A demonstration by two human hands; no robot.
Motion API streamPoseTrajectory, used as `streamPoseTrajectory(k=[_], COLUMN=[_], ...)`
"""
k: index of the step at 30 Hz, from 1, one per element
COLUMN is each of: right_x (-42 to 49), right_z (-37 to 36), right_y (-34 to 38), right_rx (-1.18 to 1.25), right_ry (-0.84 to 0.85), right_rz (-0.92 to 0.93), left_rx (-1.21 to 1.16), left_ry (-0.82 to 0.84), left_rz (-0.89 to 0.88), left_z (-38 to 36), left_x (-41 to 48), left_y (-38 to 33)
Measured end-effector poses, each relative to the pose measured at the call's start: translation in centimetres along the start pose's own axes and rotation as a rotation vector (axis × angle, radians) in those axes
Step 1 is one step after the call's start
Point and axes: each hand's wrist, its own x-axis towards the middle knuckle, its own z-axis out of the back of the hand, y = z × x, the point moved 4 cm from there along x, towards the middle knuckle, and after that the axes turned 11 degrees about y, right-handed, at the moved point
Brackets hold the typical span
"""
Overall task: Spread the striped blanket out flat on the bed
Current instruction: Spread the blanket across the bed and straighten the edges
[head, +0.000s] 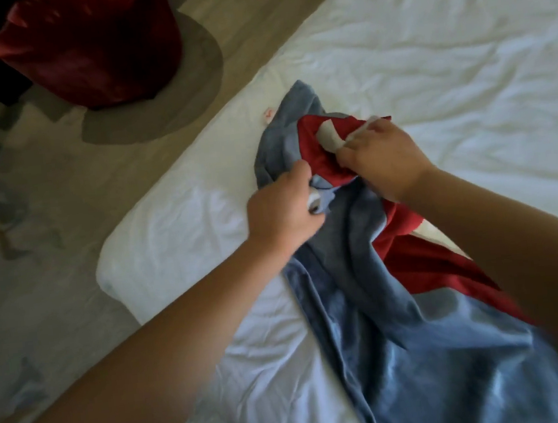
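This is a bedroom, the kind you find in a home or maybe a hotel; a big bed (425,41) fills most of the view, and it has a soft white sheet (176,229) with lots of wrinkles. Beside the bed the floor is covered with a pale carpet (12,211) that has blue and brown flower shapes on it; on that floor stands a round thing covered in shiny red cloth (91,48), sitting on a round grey base (195,82), and it may be a seat, though that is hard to tell.
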Motion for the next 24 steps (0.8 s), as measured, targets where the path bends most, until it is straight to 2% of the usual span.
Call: streamPoseTrajectory(k=[4,8,11,13,16,20,22,24], right_x=[-8.2,-17.2,-24.8,-29.5,-33.6,-33.9,-32.8,-31.5], right_z=[-1.6,-3.4,-5.9,-8.5,-12.7,-15.5,-15.2,-14.1], right_y=[-2.1,-4.4,-5.0,-4.5,-2.8,-2.2,-2.8,-3.5], right_rx=[-0.008,0.065,0.116,0.15,0.12,0.186,0.244,0.301], right_ry=[-0.12,-0.166,-0.183,-0.119,0.094,0.479,0.458,0.336], right_rz=[-0.069,-0.131,-0.173,-0.151,-0.097,-0.181,-0.246,-0.314], left_rx=[0.003,-0.016,-0.039,-0.018,0.05,-0.016,-0.02,0.013], left_ry=[0.015,-0.022,0.026,0.124,0.282,0.309,0.255,0.209], left_rz=[-0.083,-0.17,-0.265,-0.372,-0.502,-0.472,-0.43,-0.385], left_z=[-1.8,-2.9,-4.9,-7.1,-10.5,-11.6,-11.1,-10.3], left_x=[-2.7,-6.5,-10.1,-12.7,-15.9,-16.8,-16.0,-14.7], left_y=[-7.8,-15.6,-20.9,-24.1,-27.0,-26.4,-24.8,-22.8])
